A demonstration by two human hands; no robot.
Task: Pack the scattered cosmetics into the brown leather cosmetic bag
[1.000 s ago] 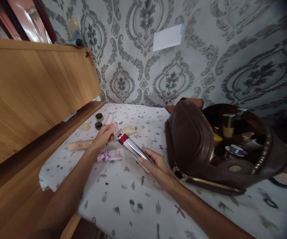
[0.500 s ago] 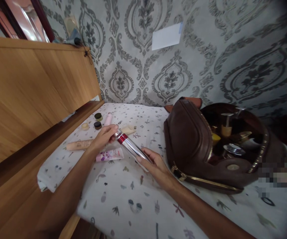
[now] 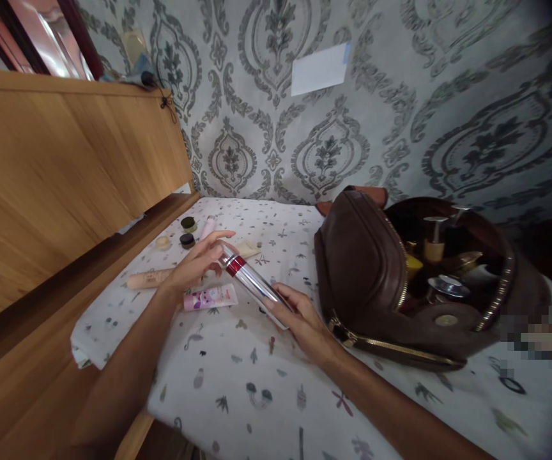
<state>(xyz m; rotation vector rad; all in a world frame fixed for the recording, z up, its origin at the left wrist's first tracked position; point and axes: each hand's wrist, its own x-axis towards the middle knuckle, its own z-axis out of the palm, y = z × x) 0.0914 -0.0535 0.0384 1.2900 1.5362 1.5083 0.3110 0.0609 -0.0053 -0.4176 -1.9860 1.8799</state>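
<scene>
My right hand (image 3: 302, 316) is closed round the lower end of a slim silver bottle (image 3: 259, 285) with a red band and a clear cap end, tilted up to the left. At the cap end, my left hand (image 3: 199, 259) has its fingers stretched out and apart. Its fingertips are at the cap; whether they touch it I cannot tell. Beneath that hand lie a pink-and-white tube (image 3: 210, 298) and a beige tube (image 3: 149, 279). A pink tube (image 3: 208, 225) and a cream-coloured flat item (image 3: 248, 248) are partly hidden behind it.
An open brown leather bag (image 3: 357, 268) with several cosmetics inside stands at the right. Small jars, one dark-lidded (image 3: 187, 240), another dark-lidded (image 3: 188, 223) and one pale (image 3: 162, 243), stand at the left on the patterned cloth (image 3: 237, 377). A wooden panel (image 3: 75, 147) rises at the left.
The fingers of my left hand have opened from their grip on the bottle's cap end and spread out. My right hand still holds the bottle in nearly the same place.
</scene>
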